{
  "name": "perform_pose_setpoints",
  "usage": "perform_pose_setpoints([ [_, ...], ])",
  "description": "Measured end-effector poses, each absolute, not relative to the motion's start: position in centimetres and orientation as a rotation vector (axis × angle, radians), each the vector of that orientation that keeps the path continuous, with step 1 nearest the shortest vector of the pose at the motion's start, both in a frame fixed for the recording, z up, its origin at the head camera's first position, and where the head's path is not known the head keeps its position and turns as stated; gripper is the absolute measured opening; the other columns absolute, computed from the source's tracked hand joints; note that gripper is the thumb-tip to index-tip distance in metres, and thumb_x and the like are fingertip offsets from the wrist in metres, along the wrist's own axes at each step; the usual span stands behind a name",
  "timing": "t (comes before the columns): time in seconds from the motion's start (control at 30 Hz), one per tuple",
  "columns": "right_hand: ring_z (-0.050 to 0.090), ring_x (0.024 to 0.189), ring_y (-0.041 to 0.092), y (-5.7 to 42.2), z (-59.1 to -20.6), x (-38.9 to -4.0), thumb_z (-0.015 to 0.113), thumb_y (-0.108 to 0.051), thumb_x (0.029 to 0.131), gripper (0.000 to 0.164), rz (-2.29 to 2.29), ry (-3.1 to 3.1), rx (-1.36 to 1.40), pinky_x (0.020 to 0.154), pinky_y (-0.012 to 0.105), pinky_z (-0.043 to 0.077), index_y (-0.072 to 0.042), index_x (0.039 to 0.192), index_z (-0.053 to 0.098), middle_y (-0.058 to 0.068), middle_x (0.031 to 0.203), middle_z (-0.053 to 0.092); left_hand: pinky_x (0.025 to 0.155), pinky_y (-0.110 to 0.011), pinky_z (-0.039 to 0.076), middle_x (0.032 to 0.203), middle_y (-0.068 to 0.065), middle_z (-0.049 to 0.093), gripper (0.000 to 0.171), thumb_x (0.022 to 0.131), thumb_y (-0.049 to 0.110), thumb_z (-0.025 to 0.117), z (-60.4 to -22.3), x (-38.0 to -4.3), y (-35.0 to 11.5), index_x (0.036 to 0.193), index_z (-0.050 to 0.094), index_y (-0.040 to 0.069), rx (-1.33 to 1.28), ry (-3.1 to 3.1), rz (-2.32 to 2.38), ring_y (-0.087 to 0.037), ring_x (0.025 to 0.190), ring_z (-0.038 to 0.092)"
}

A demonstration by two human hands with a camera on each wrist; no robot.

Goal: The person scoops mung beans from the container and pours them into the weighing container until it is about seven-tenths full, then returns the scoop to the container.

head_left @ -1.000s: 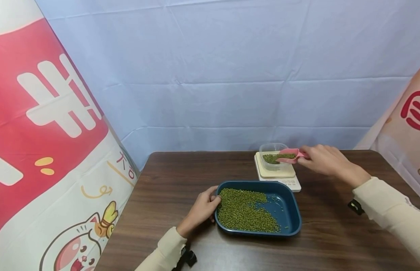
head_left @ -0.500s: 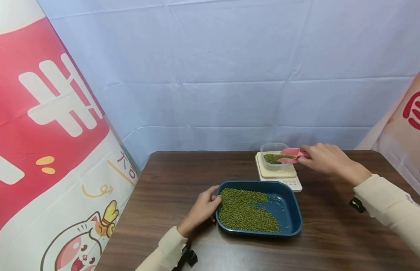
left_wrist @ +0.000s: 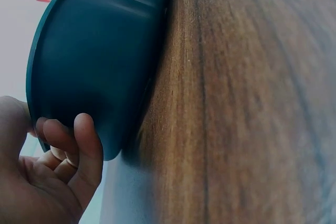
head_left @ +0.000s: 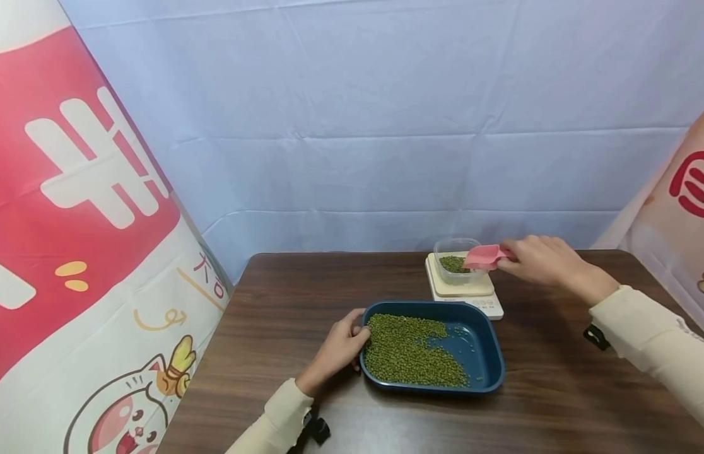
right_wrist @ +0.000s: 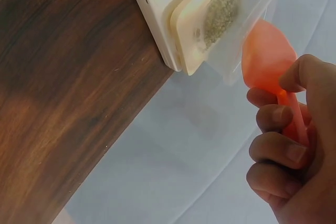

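My right hand (head_left: 536,260) grips the handle of a pink scoop (head_left: 484,257), its fingers curled round it in the right wrist view. The scoop (right_wrist: 268,56) is tipped at the rim of a clear plastic container (head_left: 441,249), with its back facing up in the head view. Green mung beans (head_left: 454,264) lie in the container, which stands on a kitchen scale (head_left: 487,308). My left hand (head_left: 342,343) holds the left end of a dark blue tray (head_left: 482,347), thumb at the rim and fingers against the outer wall (left_wrist: 94,61).
More mung beans (head_left: 414,359) fill the left and middle of the tray, with a few scattered on its bare right part. The tray sits in front of the scale on a brown wooden table (head_left: 295,290). A pale cloth (head_left: 340,176) hangs behind the table's back edge.
The scoop has rolled over in my right hand: the beans seen in it earlier are out of sight and its back now shows. My left hand and the tray stay put.
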State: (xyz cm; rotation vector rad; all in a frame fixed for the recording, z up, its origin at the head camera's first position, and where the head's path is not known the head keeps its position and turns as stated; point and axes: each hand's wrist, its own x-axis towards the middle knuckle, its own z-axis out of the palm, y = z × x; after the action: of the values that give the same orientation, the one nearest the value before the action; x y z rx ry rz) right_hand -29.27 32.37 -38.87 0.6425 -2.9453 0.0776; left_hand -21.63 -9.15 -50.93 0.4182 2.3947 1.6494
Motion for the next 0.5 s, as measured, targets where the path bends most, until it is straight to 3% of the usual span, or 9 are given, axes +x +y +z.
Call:
perform_pose_setpoints([
  [0.5, 0.036, 0.05, 0.013, 32.37, -38.64, -29.27, 0.059, -0.034, 0.09, 0.021, 0.073, -2.933, 0.649, 0.043, 0.028, 0.024, -0.018, 0.079, 0.052, -0.003, 0.057, 0.038, 0.037, -0.042, 0.052, 0.065, -0.011, 0.064, 0.038, 0.101, 0.017, 0.046, -50.56, -21.48, -8.99, 0.139, 0.044, 0.02, 0.43, 2.404, 1.629, -0.026, 0.039, 0.056],
])
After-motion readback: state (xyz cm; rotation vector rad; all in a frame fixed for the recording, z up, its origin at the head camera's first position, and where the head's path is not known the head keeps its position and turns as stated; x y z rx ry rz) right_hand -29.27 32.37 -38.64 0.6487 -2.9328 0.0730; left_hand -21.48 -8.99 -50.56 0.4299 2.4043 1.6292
